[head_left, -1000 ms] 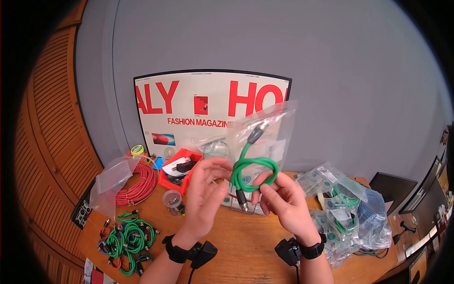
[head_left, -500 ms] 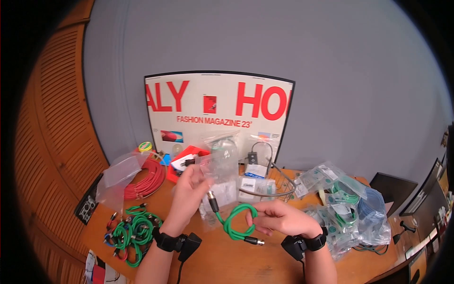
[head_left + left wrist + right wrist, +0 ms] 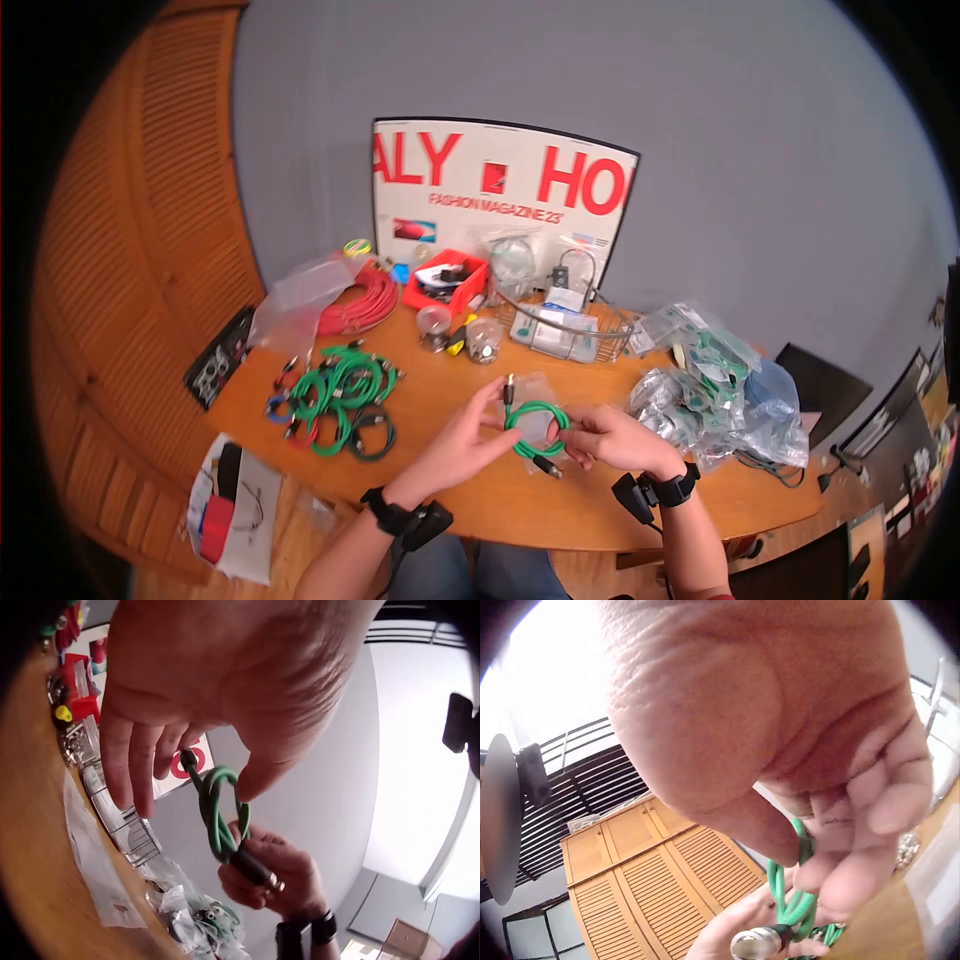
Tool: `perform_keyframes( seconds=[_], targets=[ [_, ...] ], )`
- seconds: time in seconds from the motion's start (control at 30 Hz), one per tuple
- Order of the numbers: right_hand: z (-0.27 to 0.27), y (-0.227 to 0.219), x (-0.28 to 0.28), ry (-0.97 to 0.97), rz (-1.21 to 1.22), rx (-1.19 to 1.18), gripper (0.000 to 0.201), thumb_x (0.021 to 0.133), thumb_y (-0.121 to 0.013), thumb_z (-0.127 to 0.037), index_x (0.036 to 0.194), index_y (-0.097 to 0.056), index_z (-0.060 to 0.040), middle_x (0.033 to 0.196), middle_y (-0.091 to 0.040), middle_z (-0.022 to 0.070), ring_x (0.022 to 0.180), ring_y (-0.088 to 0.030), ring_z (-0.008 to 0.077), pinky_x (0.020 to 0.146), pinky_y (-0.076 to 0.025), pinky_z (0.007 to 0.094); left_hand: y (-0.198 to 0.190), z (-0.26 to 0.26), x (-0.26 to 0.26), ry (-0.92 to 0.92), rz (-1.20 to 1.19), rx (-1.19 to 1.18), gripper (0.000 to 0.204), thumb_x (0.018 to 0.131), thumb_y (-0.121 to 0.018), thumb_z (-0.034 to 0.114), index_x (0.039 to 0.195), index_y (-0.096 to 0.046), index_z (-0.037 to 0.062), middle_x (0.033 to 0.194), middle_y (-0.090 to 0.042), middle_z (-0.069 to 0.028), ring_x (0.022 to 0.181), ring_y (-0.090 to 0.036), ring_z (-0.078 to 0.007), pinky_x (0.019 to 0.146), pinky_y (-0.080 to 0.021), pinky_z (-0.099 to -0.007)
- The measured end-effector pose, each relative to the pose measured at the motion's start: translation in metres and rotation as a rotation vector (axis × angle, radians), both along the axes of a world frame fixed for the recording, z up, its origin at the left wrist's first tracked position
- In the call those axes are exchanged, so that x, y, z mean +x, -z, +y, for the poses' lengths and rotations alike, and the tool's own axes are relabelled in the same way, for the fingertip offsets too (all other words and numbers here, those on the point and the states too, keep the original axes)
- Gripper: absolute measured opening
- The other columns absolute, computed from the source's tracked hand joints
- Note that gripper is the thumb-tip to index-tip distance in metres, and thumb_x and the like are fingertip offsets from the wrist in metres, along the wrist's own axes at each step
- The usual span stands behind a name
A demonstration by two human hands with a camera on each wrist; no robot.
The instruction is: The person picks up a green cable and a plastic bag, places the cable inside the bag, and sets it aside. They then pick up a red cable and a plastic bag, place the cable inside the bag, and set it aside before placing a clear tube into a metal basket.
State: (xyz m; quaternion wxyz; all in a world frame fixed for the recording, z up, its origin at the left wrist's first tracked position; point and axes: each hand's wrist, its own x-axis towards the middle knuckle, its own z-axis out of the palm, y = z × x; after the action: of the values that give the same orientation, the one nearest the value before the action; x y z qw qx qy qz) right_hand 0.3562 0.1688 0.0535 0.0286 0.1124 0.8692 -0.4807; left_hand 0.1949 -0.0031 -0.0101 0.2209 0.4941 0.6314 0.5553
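A short green cable (image 3: 537,405), coiled in a loop with a dark metal-tipped connector at each end, is held up between my hands in the head view. My right hand (image 3: 622,442) pinches the right side of the coil between thumb and fingers. My left hand (image 3: 462,442) is at the coil's other side; in the left wrist view its fingers reach out fairly straight and the thumb (image 3: 259,776) lies at the loop. One connector (image 3: 759,943) points toward the right wrist camera. A clear plastic bag (image 3: 105,877) lies flat on the table beyond the cable.
A pile of green cables (image 3: 345,385) lies at the left, with a red cable coil (image 3: 365,305) behind it. Further back are a red bin (image 3: 470,285), small jars (image 3: 484,340) and a wire basket (image 3: 612,345). Bagged cables (image 3: 700,400) are heaped at the right.
The clear bag, earlier up at my hands, now lies on the table. My left hand has let go of it and come to the cable. The head view has tilted down.
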Motion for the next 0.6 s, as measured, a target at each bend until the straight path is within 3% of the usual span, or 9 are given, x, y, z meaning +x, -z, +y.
perform_keyframes(
  seconds=[0.07, 0.13, 0.23, 0.37, 0.43, 0.53, 0.6],
  targets=[
    [-0.023, -0.005, 0.005, -0.034, 0.004, 0.053, 0.016, 0.095, -0.049, -0.015, 0.096, -0.058, -0.0018, 0.065, -0.056, 0.0016, 0.058, -0.053, 0.0100, 0.057, -0.042, 0.0257, 0.005, -0.004, 0.012, -0.023, -0.003, 0.036, 0.061, 0.090, -0.062, 0.014, 0.141, -0.031, 0.0022, 0.136, -0.046, -0.0163, 0.116, -0.055, -0.0198, 0.091, -0.048, -0.0317],
    [-0.043, -0.012, 0.011, -0.070, -0.001, 0.115, 0.016, 0.095, -0.050, -0.016, 0.096, -0.058, -0.0017, 0.065, -0.056, 0.0017, 0.058, -0.053, 0.0101, 0.057, -0.042, 0.0257, 0.015, -0.005, 0.019, -0.004, 0.151, 0.217, 0.057, 0.091, -0.060, 0.010, 0.140, -0.033, 0.0008, 0.133, -0.049, -0.0167, 0.116, -0.056, -0.0207, 0.093, -0.048, -0.0309],
    [-0.068, -0.015, 0.023, -0.055, 0.021, 0.372, 0.019, 0.092, -0.052, -0.015, 0.101, -0.061, -0.0021, 0.065, -0.061, 0.0055, 0.056, -0.059, 0.0150, 0.057, -0.047, 0.0289, 0.013, -0.008, 0.029, 0.067, 0.001, 0.383, 0.052, 0.091, -0.059, 0.008, 0.137, -0.038, -0.0005, 0.130, -0.053, -0.0164, 0.114, -0.057, -0.0214, 0.095, -0.047, -0.0316],
    [-0.073, 0.000, 0.036, 0.148, 0.298, 0.297, 0.016, 0.092, -0.055, -0.012, 0.100, -0.059, 0.0008, 0.066, -0.060, 0.0048, 0.060, -0.061, 0.0123, 0.057, -0.048, 0.0286, -0.002, -0.025, 0.046, -0.005, 0.042, 0.399, 0.038, 0.090, -0.061, 0.011, 0.126, -0.052, 0.0009, 0.114, -0.064, -0.0115, 0.106, -0.062, -0.0192, 0.090, -0.049, -0.0322],
    [-0.072, 0.004, 0.041, 0.167, 0.331, 0.288, 0.015, 0.091, -0.056, -0.013, 0.096, -0.059, 0.0008, 0.067, -0.062, 0.0091, 0.059, -0.063, 0.0187, 0.057, -0.048, 0.0322, 0.001, -0.019, 0.049, -0.025, 0.099, 0.376, 0.032, 0.091, -0.062, 0.019, 0.118, -0.059, 0.0015, 0.106, -0.068, -0.0102, 0.098, -0.065, -0.0171, 0.082, -0.051, -0.0309],
    [-0.089, -0.006, 0.050, 0.311, 0.339, 0.651, 0.016, 0.087, -0.058, -0.017, 0.094, -0.059, -0.0026, 0.070, -0.062, 0.0196, 0.065, -0.062, 0.0377, 0.058, -0.046, 0.0424, -0.012, -0.023, 0.060, -0.003, 0.123, 0.353, 0.031, 0.092, -0.061, 0.024, 0.116, -0.062, 0.0039, 0.101, -0.069, -0.0119, 0.092, -0.067, -0.0190, 0.079, -0.051, -0.0312],
    [-0.092, -0.003, 0.056, 0.347, 0.374, 0.765, 0.016, 0.088, -0.056, -0.019, 0.096, -0.060, -0.0052, 0.072, -0.063, 0.0202, 0.070, -0.063, 0.0389, 0.062, -0.048, 0.0463, -0.007, -0.011, 0.060, -0.086, 0.218, 0.347, 0.029, 0.092, -0.060, 0.032, 0.102, -0.068, 0.0068, 0.085, -0.070, -0.0102, 0.078, -0.068, -0.0221, 0.069, -0.051, -0.0324]
  ],
)
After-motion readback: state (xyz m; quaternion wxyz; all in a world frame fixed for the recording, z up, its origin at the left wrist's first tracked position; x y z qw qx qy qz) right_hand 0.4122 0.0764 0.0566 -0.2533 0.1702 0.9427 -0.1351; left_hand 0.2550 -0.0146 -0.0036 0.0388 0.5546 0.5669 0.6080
